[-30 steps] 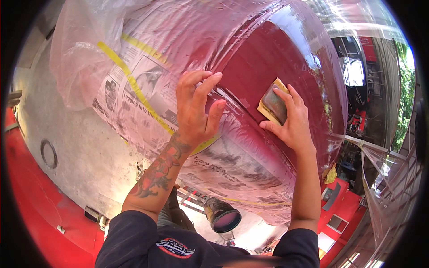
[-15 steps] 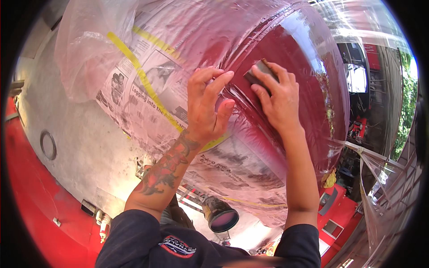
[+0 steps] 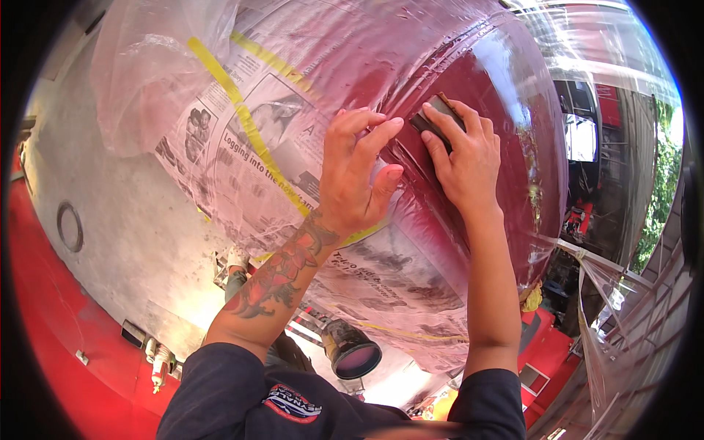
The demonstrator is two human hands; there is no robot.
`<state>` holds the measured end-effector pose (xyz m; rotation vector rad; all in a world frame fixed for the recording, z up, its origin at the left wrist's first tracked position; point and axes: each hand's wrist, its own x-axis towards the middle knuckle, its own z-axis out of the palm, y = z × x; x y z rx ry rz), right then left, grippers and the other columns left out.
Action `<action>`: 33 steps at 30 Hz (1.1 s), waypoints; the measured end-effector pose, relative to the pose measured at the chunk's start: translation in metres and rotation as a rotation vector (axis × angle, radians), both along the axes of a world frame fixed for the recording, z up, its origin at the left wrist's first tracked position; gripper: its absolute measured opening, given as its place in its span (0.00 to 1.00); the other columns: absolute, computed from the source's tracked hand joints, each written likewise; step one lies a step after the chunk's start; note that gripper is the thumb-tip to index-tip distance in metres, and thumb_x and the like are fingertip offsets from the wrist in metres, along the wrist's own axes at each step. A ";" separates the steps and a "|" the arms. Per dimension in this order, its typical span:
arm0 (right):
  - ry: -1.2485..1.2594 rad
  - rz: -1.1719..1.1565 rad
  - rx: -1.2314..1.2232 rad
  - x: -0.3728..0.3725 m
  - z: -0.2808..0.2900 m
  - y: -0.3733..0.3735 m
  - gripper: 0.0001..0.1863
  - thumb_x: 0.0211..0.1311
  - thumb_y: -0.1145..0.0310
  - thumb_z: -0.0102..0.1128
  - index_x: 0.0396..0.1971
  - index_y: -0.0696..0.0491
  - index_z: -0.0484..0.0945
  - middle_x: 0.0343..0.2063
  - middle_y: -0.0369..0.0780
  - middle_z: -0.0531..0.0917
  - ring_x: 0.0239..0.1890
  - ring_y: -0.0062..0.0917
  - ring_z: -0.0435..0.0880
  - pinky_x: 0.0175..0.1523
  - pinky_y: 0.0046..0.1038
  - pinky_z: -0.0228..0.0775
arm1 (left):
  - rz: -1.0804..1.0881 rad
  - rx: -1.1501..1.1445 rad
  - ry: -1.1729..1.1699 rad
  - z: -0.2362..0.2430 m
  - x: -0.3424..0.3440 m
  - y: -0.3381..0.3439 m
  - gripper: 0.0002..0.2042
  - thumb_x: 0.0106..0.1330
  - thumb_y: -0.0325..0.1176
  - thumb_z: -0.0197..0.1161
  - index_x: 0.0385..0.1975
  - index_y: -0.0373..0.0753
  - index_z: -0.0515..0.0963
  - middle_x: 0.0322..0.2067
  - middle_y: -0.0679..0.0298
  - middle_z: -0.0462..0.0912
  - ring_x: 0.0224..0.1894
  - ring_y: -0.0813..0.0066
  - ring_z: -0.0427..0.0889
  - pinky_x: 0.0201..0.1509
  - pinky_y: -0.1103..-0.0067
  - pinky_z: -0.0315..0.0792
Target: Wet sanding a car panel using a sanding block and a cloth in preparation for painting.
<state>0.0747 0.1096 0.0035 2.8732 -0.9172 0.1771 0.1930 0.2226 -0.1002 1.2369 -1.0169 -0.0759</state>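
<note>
My right hand (image 3: 473,165) grips a dark, flat-sided sanding block (image 3: 423,123), its fingers bent over the far side and thumb along the near side. The block lies against a glossy dark red painted panel (image 3: 506,158) of a vehicle. To its left, my left hand (image 3: 356,172) hovers over or rests lightly on the masked edge of the panel; contact is hard to tell. Its fingers are loosely curled and apart, with nothing seen in them. Newspaper (image 3: 242,172) under thin clear plastic film (image 3: 158,88), held by yellow masking tape (image 3: 253,139), covers the area beside the panel.
A dark bucket (image 3: 352,350) with pinkish liquid stands below, near my body. A black ring (image 3: 70,226) lies on the grey floor (image 3: 132,242), beside a red surface (image 3: 81,323) at left. Plastic sheeting (image 3: 598,323) hangs at right, near a yellow cloth (image 3: 532,299).
Both hands have shifted slightly to the right. The sanding block has moved a short way along the red panel, still in my right hand. The whole view has turned a little.
</note>
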 end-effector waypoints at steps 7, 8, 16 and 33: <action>0.028 0.027 0.011 0.003 -0.002 0.003 0.19 0.61 0.59 0.67 0.54 0.36 0.84 0.54 0.38 0.80 0.51 0.36 0.77 0.52 0.40 0.68 | -0.014 0.002 0.032 -0.001 0.001 0.002 0.22 0.75 0.46 0.56 0.59 0.36 0.75 0.52 0.52 0.73 0.56 0.51 0.73 0.66 0.56 0.63; 0.031 0.024 0.005 0.003 -0.001 -0.003 0.19 0.61 0.59 0.67 0.54 0.36 0.84 0.54 0.38 0.80 0.51 0.36 0.77 0.52 0.40 0.68 | -0.016 0.001 0.042 0.001 0.000 0.000 0.22 0.75 0.47 0.55 0.60 0.36 0.75 0.52 0.52 0.73 0.56 0.51 0.73 0.66 0.56 0.63; 0.079 0.074 0.014 0.003 0.000 -0.005 0.20 0.61 0.59 0.66 0.54 0.36 0.83 0.55 0.38 0.80 0.53 0.37 0.78 0.54 0.41 0.68 | -0.020 0.017 -0.010 -0.002 0.002 0.001 0.23 0.77 0.46 0.52 0.60 0.34 0.74 0.54 0.51 0.73 0.56 0.52 0.71 0.66 0.58 0.62; 0.054 0.022 -0.022 0.002 -0.007 -0.039 0.21 0.62 0.61 0.66 0.56 0.35 0.82 0.56 0.39 0.80 0.54 0.38 0.78 0.56 0.43 0.70 | -0.027 0.060 -0.030 0.000 0.002 -0.002 0.23 0.76 0.48 0.54 0.59 0.36 0.75 0.53 0.52 0.73 0.56 0.51 0.73 0.66 0.54 0.62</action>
